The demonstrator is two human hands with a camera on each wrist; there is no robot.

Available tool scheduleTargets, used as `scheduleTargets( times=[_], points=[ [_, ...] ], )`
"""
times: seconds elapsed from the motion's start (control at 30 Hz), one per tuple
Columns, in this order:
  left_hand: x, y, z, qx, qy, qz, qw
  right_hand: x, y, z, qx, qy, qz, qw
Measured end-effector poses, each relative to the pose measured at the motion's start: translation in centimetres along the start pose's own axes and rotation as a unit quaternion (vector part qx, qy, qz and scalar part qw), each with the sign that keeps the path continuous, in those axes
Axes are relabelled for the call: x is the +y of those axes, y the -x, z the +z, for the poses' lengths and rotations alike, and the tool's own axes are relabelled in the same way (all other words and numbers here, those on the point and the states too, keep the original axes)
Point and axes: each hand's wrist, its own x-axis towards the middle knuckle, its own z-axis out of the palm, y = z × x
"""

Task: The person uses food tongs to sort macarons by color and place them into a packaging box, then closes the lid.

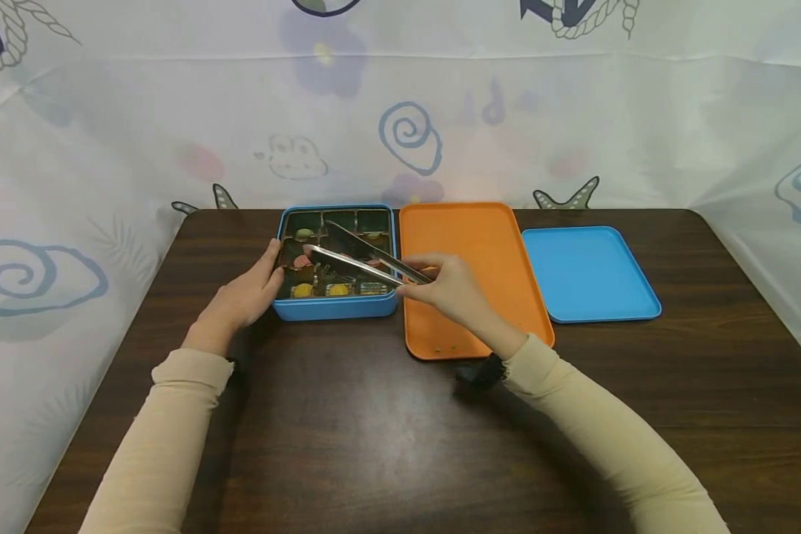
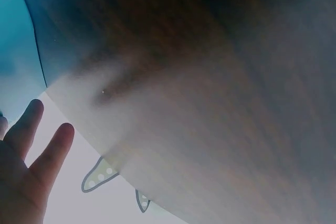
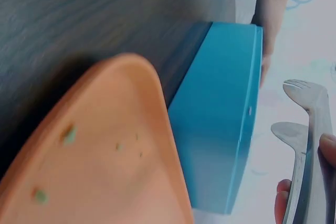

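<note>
A blue box stands at the back of the table with a dark divided insert in it. Its compartments hold small pieces: a green one, a pink one and yellow ones. Fingers fairly straight, my left hand rests against the box's left side. My right hand grips metal tongs near their hinged end. The tongs' arms are spread above the compartments, and nothing shows between their tips in the right wrist view.
Right beside the box lies an orange tray with a few green crumbs near its front edge. Farther right is a flat blue tray. All stand on a dark wooden table, with a patterned white cloth hanging behind it.
</note>
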Motion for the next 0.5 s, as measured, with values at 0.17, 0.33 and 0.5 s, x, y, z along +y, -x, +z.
scheduleTargets(
  times=[0.17,0.33,0.5],
  points=[
    [0.1,0.0,-0.1,0.001,0.003,-0.001,1.0000,0.5,0.3,-1.5,0.016,-0.011,0.018,1.000],
    [0.1,0.1,-0.1,-0.001,0.002,-0.004,1.0000,1.4,0.6,-3.4,0.031,-0.012,0.030,0.999],
    [0.0,0.1,0.0,0.000,0.002,-0.005,1.0000,3.2,1.1,-5.8,0.056,0.016,0.035,0.998]
  ],
)
